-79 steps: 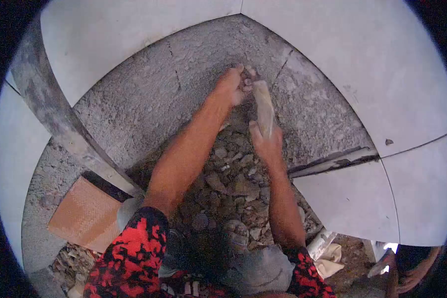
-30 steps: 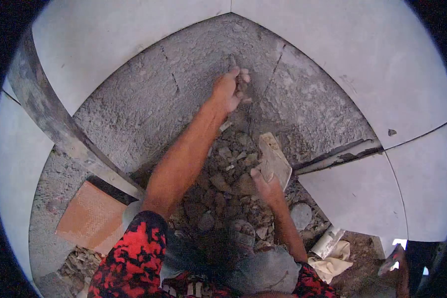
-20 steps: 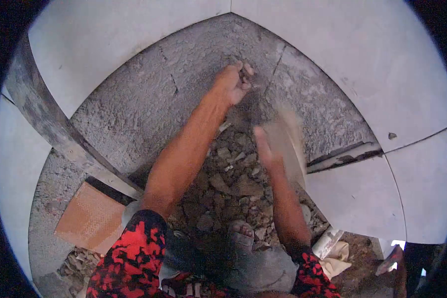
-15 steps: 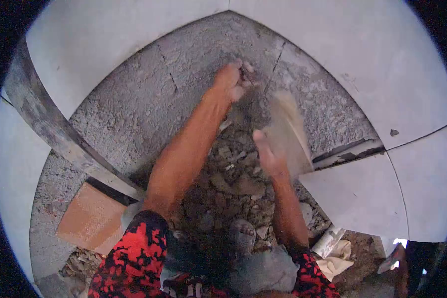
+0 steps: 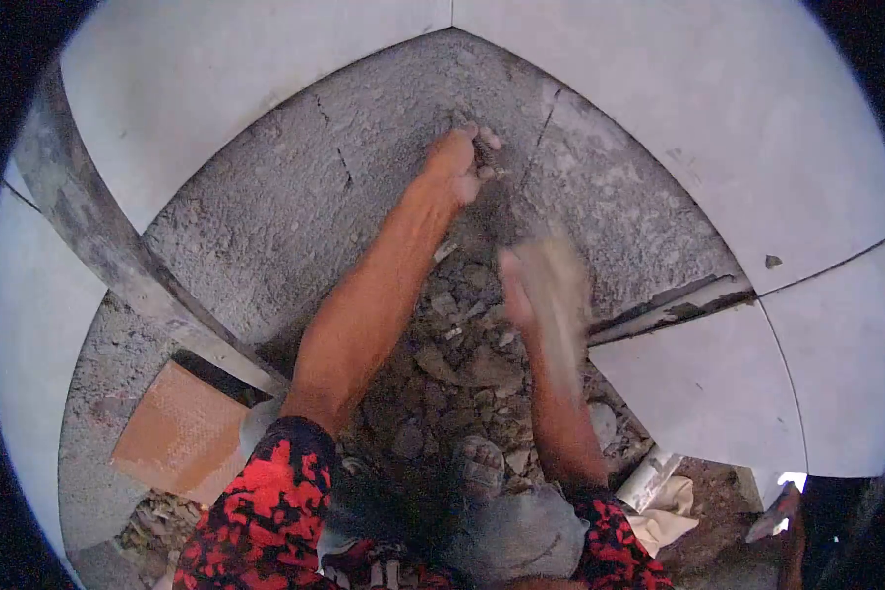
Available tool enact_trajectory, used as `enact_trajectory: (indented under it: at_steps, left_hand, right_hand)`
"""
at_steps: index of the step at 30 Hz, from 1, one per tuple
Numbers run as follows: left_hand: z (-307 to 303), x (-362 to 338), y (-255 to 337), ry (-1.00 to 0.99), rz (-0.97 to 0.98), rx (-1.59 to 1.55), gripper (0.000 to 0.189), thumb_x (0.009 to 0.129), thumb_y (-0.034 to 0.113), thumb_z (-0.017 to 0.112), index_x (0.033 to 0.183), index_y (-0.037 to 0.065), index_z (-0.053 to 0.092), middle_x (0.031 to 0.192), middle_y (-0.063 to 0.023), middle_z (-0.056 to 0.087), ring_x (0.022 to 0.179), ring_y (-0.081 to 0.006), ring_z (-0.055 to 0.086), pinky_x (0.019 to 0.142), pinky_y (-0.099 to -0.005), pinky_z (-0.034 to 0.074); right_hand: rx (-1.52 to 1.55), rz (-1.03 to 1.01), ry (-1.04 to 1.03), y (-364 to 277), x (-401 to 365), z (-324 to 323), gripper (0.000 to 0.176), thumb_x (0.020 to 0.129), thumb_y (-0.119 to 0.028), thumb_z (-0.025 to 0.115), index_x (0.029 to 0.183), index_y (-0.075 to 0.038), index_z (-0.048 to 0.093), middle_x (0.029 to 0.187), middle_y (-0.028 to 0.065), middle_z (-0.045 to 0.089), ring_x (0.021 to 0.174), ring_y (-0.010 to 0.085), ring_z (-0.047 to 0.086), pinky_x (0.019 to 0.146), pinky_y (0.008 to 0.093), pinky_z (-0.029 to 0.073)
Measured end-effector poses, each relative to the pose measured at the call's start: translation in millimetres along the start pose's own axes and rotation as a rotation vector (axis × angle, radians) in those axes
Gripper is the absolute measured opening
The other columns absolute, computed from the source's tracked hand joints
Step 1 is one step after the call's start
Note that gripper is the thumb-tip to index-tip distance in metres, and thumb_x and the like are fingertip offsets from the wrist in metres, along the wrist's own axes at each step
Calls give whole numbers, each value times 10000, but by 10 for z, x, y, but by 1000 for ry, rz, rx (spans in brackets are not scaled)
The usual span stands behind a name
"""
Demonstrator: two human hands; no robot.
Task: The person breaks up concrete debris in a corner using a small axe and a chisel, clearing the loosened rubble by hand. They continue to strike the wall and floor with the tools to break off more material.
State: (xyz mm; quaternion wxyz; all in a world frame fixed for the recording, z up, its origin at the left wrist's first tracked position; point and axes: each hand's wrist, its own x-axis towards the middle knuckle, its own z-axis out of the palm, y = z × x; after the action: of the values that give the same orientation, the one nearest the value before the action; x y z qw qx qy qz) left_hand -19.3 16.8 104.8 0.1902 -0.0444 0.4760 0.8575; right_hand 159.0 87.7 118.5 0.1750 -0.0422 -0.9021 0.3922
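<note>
My left hand (image 5: 465,162) is up at the rough grey cement wall (image 5: 383,138), near its inner corner. Its fingers are curled in, and what they hold, if anything, is too small to name. Lower and to the right, my right hand (image 5: 521,290) is closed on a flat pale piece (image 5: 559,280), blurred by motion. That piece stands in front of the wall's right side, and what it is cannot be made out. Broken rubble (image 5: 442,364) lies below and between my hands.
Large white tiles (image 5: 698,383) border the cement on the right. A long grey board (image 5: 108,236) slants down at the left, beside an orange tile (image 5: 182,431). A pale tube (image 5: 649,479) and crumpled cloth (image 5: 664,521) lie at the lower right.
My right hand has tilted the pale piece back, and its top end is lower and nearer to me. My left hand has hardly moved.
</note>
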Motion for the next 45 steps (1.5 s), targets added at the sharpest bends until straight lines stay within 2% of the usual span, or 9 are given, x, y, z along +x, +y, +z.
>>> enact_trajectory:
  at_steps: [8,12,16,17,20,22,29,32,45]
  left_hand:
    - [-89,51,-44,-110,-78,-132,232,850,241,307,760,92,460,646,-45,511,602,-174,454,533,-339,363]
    - [-62,117,-25,-79,-61,-52,223,850,240,306,774,91,455,657,-39,518,601,-174,455,556,-356,369]
    - [-88,109,-51,-95,-73,-96,217,848,246,310,785,98,456,673,-40,529,607,-168,458,566,-349,360]
    - [-96,54,-86,-62,-99,-100,211,846,242,311,786,99,455,648,-32,511,589,-161,448,560,-339,355]
    - [-10,36,-37,-69,-86,-176,189,839,227,323,787,97,450,589,-17,459,531,-150,416,521,-316,345]
    - [-76,-35,-154,-68,-102,-263,175,835,217,333,787,94,448,556,-9,425,491,-145,394,488,-303,342]
    - [-1120,-295,-657,-28,1,680,112,766,117,419,845,49,459,521,-3,406,386,-112,349,358,-225,275]
    - [-943,-430,-864,210,-96,354,200,745,105,430,931,48,475,547,2,433,392,-105,369,357,-232,300]
    - [-241,-329,-160,-140,82,-159,280,846,266,338,938,35,467,602,2,443,468,-93,395,380,-215,322]
  right_hand:
    - [432,-181,252,461,-136,308,285,722,-296,532,742,-12,519,595,145,526,549,168,551,460,308,420]
    - [-46,120,34,421,68,319,278,734,-275,515,793,-3,511,630,183,530,558,290,543,493,357,436]
    - [-296,-291,162,270,-40,138,346,715,-294,530,885,6,501,681,210,531,640,362,529,571,414,422]
    - [249,136,133,805,67,549,380,702,-339,534,840,15,523,740,223,525,703,351,524,610,410,409]
    - [-71,478,-259,433,124,204,391,690,-360,538,832,5,536,796,230,519,744,341,518,632,390,406]
    - [19,325,-97,669,-117,360,430,691,-377,539,847,23,525,809,238,521,740,353,519,631,385,412]
    - [171,229,-83,934,-863,200,372,693,-328,563,821,20,528,753,164,548,691,276,537,630,356,411]
    - [202,221,-26,927,-1034,229,337,692,-312,564,772,14,537,657,153,548,606,272,546,565,354,423]
    - [179,297,-194,817,-1142,143,349,696,-328,557,749,16,532,583,139,540,533,266,546,500,344,416]
